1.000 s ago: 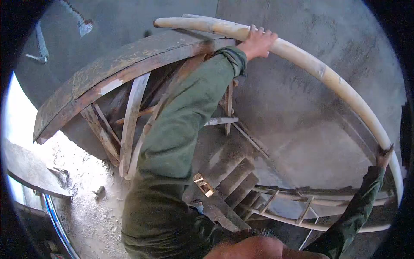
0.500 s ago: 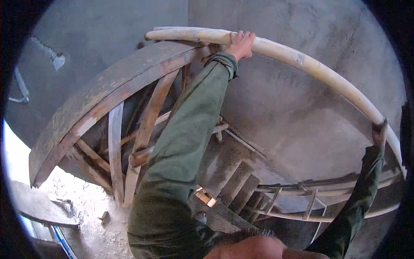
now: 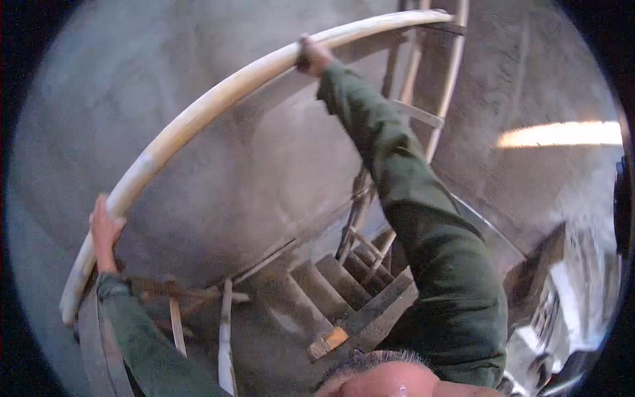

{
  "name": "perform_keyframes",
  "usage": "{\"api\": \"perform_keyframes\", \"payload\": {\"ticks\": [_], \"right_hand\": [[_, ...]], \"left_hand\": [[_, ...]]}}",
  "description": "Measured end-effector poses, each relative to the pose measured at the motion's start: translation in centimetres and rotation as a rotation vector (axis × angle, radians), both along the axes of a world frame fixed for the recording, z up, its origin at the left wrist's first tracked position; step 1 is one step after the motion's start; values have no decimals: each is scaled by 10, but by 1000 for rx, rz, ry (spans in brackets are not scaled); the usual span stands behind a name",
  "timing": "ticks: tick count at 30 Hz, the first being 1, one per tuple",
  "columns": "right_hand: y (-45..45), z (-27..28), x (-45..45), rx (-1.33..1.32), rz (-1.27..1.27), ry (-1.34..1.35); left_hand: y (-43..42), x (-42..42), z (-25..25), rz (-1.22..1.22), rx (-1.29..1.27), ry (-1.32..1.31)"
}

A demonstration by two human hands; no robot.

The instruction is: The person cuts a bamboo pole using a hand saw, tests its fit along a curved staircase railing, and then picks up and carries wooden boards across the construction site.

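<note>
A long, pale wooden pole (image 3: 228, 92) spans the upper part of the head view, its bend perhaps partly due to the wide lens. My left hand (image 3: 106, 231) is closed around it near its lower left end. Farther along, my right hand (image 3: 316, 56) grips the same pole with the arm stretched out; its fingers are partly hidden and blurred. The pole's far right end overlaps the upper part of a wooden ladder (image 3: 442, 116); whether they touch I cannot tell. Its lower left end lies over the edge of a timber frame (image 3: 176, 324).
Bare concrete steps (image 3: 321, 284) run below, with the ladder's lower part over them. A small wooden block (image 3: 329, 341) lies near the steps. Rough grey wall (image 3: 198, 218) stands behind the pole. Blurred pale clutter (image 3: 549, 317) is at the lower right.
My view has turned to the right, so the timber frame has shifted to the lower left. Both hands and the pole now appear farther left, and the ladder shows upright. Both hands keep hold.
</note>
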State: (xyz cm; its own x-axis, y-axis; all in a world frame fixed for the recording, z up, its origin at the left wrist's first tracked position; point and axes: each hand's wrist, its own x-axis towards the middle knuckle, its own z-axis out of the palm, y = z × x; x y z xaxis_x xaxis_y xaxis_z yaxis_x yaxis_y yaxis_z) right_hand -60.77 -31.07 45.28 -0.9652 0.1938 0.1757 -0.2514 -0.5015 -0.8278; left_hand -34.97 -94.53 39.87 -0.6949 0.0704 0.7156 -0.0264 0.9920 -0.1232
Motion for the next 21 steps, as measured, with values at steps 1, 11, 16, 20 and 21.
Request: {"api": "perform_keyframes", "payload": {"ticks": [1, 11, 16, 20, 21], "right_hand": [[-8, 5, 20, 169, -129, -5], [-26, 19, 62, 65, -271, -40], [-22, 16, 64, 129, -217, -65], [-10, 11, 41, 203, -165, -51], [-13, 11, 50, 254, -261, -99]], "left_hand": [[12, 3, 10, 22, -7, -89], [37, 27, 56, -3, 88, -366], [-2, -3, 55, -60, 114, -515], [-16, -7, 46, -62, 122, -456], [-2, 4, 53, -6, 185, -458]]}}
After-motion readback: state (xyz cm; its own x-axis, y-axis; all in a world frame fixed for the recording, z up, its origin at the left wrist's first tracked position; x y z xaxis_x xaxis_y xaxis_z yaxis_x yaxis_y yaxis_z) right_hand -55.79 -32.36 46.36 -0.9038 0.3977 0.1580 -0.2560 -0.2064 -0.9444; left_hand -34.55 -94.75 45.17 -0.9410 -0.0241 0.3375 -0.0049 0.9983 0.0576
